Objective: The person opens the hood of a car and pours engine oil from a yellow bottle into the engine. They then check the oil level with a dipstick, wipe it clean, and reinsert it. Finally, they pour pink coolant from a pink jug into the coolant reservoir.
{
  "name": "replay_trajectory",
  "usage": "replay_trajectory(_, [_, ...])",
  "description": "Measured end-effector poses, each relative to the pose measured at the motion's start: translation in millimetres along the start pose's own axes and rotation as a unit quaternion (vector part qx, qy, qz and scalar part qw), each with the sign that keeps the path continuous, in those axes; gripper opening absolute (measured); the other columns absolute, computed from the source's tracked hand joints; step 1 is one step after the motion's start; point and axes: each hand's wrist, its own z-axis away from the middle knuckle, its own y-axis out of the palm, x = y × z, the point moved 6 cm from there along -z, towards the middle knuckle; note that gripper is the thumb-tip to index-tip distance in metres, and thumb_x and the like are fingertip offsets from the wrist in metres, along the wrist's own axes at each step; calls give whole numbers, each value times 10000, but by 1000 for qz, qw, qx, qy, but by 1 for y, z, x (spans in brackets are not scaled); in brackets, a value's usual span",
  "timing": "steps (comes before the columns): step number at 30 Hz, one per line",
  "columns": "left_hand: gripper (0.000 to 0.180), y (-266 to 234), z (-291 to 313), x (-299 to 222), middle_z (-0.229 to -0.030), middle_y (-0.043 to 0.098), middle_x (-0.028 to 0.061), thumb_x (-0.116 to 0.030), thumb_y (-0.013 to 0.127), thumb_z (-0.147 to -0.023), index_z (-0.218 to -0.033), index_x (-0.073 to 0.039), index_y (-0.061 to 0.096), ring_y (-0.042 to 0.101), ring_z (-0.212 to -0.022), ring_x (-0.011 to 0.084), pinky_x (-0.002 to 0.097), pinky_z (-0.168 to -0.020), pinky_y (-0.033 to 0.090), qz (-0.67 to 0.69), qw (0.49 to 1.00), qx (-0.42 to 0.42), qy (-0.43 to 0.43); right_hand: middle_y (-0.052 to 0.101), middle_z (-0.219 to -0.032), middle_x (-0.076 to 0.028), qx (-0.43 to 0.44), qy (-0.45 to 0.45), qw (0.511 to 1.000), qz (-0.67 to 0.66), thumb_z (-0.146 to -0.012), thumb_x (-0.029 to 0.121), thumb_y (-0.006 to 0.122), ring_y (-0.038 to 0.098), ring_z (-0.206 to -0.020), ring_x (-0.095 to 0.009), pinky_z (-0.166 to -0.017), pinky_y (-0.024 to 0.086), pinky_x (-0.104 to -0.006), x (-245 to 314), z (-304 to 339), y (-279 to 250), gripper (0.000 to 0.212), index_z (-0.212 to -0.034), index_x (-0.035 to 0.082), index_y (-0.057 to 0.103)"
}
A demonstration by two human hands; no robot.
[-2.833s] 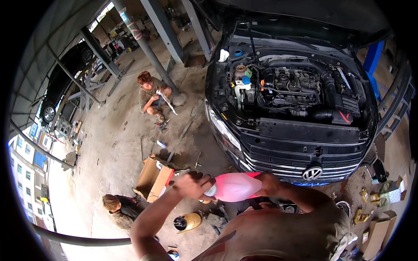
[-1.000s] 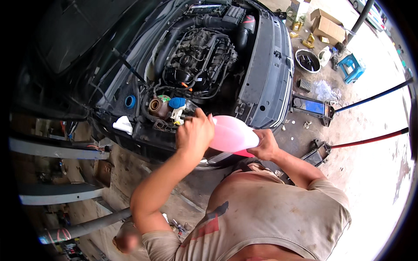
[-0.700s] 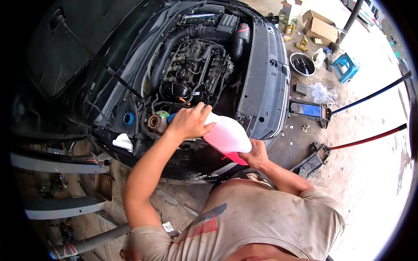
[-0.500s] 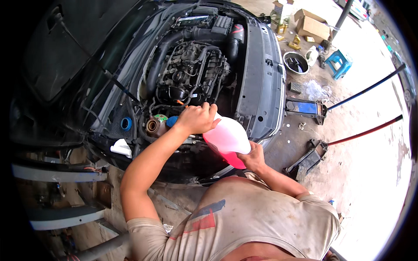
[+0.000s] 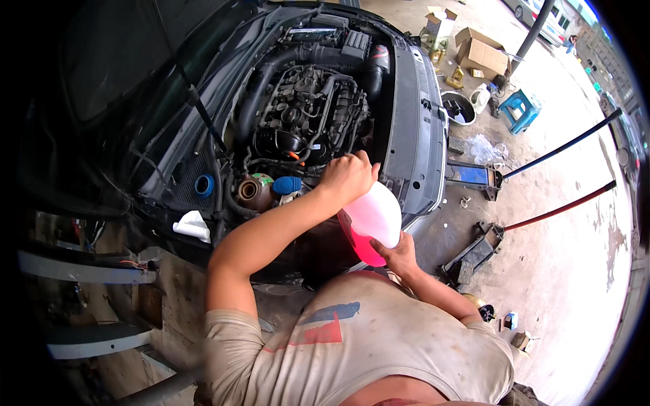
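Held in front of my body, above the near front corner of the engine bay, is a translucent plastic jug (image 5: pixel 376 215) with bright pink liquid in its lower part. My left hand (image 5: pixel 348 177) is closed over its top end, hiding the neck and any cap. Low on the jug's right side, my right hand (image 5: pixel 398 253) grips it with the thumb along the wall. Left of the jug, a round brownish reservoir (image 5: pixel 253 192) has its mouth uncovered. A blue screw cap (image 5: pixel 204 185) lies on the black cowl, and another blue cap (image 5: pixel 288 185) sits beside the reservoir.
The engine (image 5: pixel 308 111) is exposed under the propped hood. A crumpled white piece (image 5: pixel 192 226) rests on the car's edge. On the floor at right are floor jacks with a blue handle (image 5: pixel 562 145) and a red handle (image 5: pixel 562 203), a blue stool (image 5: pixel 520 110), a basin (image 5: pixel 459 108) and a cardboard box (image 5: pixel 482 53).
My left hand has shifted right, further over the jug's top. My right hand keeps its grip on the jug. The whole view has swung slightly, moving the car rightward in it.
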Motion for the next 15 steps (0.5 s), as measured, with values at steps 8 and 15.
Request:
replay_trajectory(8, [560,26,-16,56,-552,566,38,-484,340,-987,-842,-34,640,494,-412,117,263,-367,357,586,781,97,-191,645,-947,-68,80,8,997,-2,-821,305,755,557,-837,-139,-777,473,-308,-5,7,12,485,-1136,-24,587])
replay_trajectory(15, [536,51,66,28,-702,614,126,-505,369,-945,-993,-18,588,444,-372,134,247,-311,298,843,463,170,-216,614,-1046,-122,189,-36,981,18,-867,330,695,559,-931,-182,-837,470,-338,1,10,3,557,-1265,-1,491])
